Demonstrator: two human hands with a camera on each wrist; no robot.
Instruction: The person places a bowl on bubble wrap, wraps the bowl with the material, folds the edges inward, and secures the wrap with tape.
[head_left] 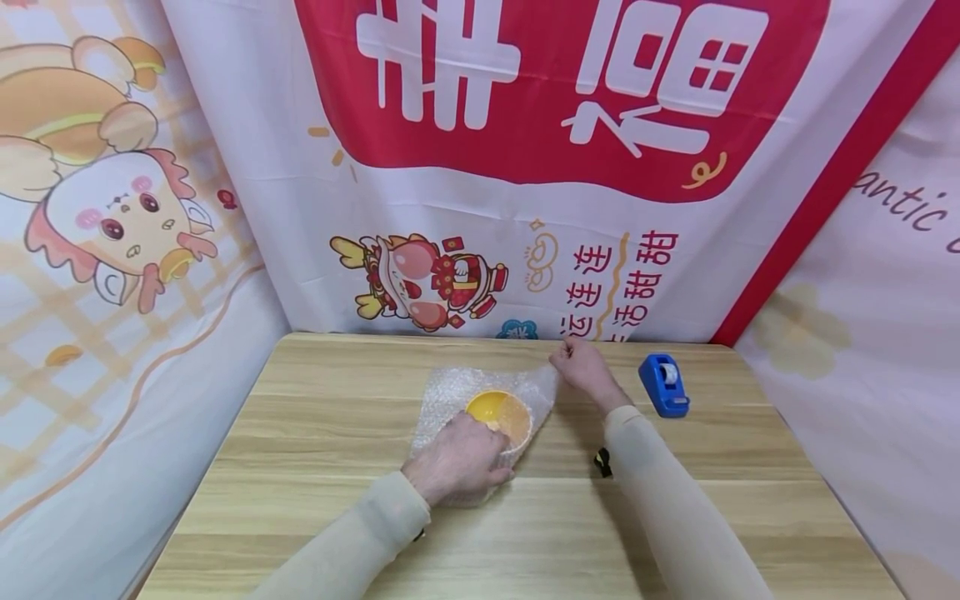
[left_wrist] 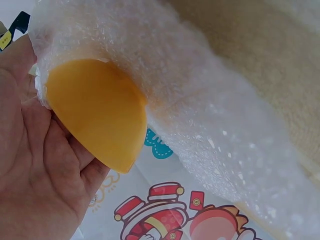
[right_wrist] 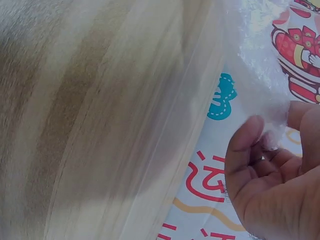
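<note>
A yellow bowl [head_left: 487,406] sits on a sheet of bubble wrap [head_left: 442,400] on the wooden table. Part of the sheet is folded over the bowl's right side. My left hand [head_left: 465,454] grips the bowl's near side, with fingers reaching over the rim and the thumb outside. In the left wrist view, the bowl [left_wrist: 100,110] hides those fingertips and bubble wrap [left_wrist: 165,70] covers its upper part. Toward the table's back edge, my right hand [head_left: 585,371] pinches a corner of the sheet, pulled taut. The right wrist view shows that bubble wrap [right_wrist: 265,100] between thumb and fingers.
A blue tape dispenser [head_left: 664,387] with a roll in it stands right of my right hand. Beside the right forearm lies a small black and yellow thing [head_left: 602,462], partly hidden by the sleeve. A printed cloth [head_left: 420,200] hangs behind the table [head_left: 315,433].
</note>
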